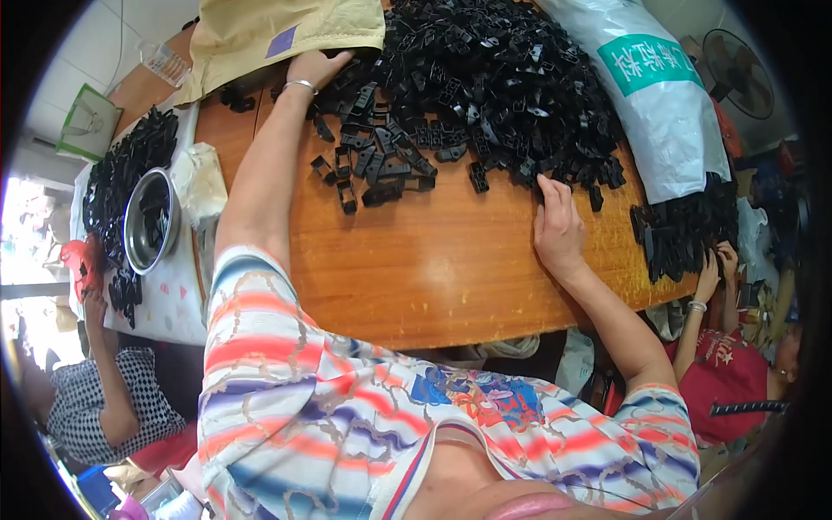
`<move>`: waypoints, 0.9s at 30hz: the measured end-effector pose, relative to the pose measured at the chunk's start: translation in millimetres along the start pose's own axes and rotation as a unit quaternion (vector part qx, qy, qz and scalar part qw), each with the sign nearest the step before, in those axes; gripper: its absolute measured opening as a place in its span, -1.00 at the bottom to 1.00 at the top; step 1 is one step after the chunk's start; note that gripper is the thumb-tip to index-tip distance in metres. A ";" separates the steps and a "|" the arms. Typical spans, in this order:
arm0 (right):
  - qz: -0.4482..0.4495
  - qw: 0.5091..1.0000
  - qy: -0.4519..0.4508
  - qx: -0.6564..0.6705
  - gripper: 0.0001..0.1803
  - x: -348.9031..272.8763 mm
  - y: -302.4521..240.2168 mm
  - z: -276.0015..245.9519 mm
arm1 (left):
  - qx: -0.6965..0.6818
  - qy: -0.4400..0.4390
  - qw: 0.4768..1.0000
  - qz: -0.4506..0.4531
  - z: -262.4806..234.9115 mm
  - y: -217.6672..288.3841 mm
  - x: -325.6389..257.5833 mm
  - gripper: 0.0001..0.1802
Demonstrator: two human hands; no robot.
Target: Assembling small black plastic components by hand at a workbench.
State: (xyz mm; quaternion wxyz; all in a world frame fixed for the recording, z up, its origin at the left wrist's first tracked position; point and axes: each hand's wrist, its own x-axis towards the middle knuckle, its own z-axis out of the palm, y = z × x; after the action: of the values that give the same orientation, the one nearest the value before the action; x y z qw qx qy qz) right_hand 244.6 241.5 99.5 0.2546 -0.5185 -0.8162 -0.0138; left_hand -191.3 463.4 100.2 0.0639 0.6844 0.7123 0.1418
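**Sack and bulging bag flank a heap of black plastic parts**

A tan sack [338,24] lies at the far left of the heap of black plastic parts [511,82]; its contents are out of sight. On the right, a bulging white bag [680,143] with a green band leans by the heap, its contents hidden too. At far left, a steel bowl [130,230] holds more black parts.

The hands are well apart: the left hand [318,69] is at the sack's lower edge, the right hand [560,230] at the heap's near edge. Whether either grips anything, I cannot tell.

The heap fills the far side of the wooden worktop [425,269]. Bare wood runs between the forearms to the worn, curved-looking near edge, leaving open room there.
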 end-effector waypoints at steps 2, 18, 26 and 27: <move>-0.012 1.000 0.009 0.009 -0.49 1.0 -2.5 -2.1 | -0.051 0.151 0.987 0.026 9.6 6.2 -26.5 -0.22; 0.015 0.997 0.059 0.055 -0.63 1.9 6.7 14.3 | -0.052 0.257 0.959 0.107 3.9 58.6 -141.2 -0.60; 0.085 0.938 0.059 0.331 -0.68 -22.1 -14.5 -0.7 | -0.066 0.146 0.952 0.260 -10.8 158.6 -272.0 -0.64; 0.071 0.927 0.057 0.363 -0.68 -27.5 -25.9 -2.9 | -0.046 0.129 0.959 0.248 -4.3 161.0 -274.7 -0.63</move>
State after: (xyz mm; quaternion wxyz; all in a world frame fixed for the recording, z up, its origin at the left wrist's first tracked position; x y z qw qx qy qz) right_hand 232.8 205.6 96.5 0.4720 -0.4455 -0.7106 0.2717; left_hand -23.4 193.8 122.5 -0.0343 0.8120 0.5149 0.2727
